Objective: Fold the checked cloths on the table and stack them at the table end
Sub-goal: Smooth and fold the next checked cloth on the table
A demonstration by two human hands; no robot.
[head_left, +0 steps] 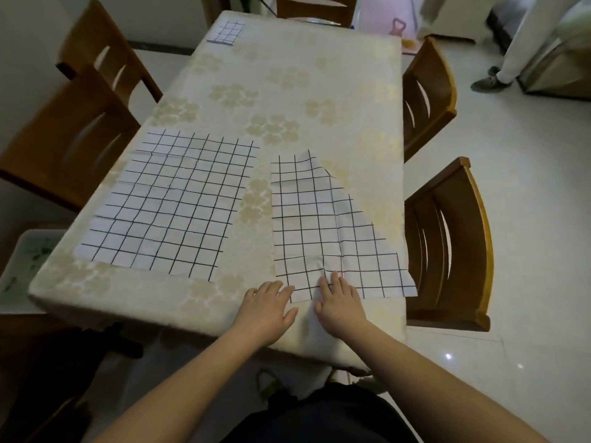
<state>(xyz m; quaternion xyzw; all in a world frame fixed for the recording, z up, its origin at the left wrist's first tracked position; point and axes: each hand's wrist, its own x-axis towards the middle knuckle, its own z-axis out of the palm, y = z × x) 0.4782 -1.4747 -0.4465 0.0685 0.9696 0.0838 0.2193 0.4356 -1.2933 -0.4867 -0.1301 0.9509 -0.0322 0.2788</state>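
Both palms down, fingers straight and spread, nothing pinched. Right hand (340, 303) flat on the near edge of the half-folded checked cloth (323, 228), fingertips at a small pucker in the fabric, likely pinning it so the layers keep from sliding. Left hand (267, 310) just beside it, fingertips touching the cloth's near left corner, palm mostly on the tablecloth (287, 91); seemingly steadying or smoothing that corner before the next fold.

Beyond the fingertips, one flap already turned over along a slanted line, leaving an uneven outline with the right part reaching the table's right edge. Probably needs squaring before folding again.

To the left of the hands and a little farther off, a second checked cloth (169, 203) lying open and flat, apart from the first, not yet folded.

Far ahead, at the table's far left corner, a small folded checked cloth (226, 32), marking where the stack goes.

Around the table, wooden chairs (447, 244) on both sides and at the far end.
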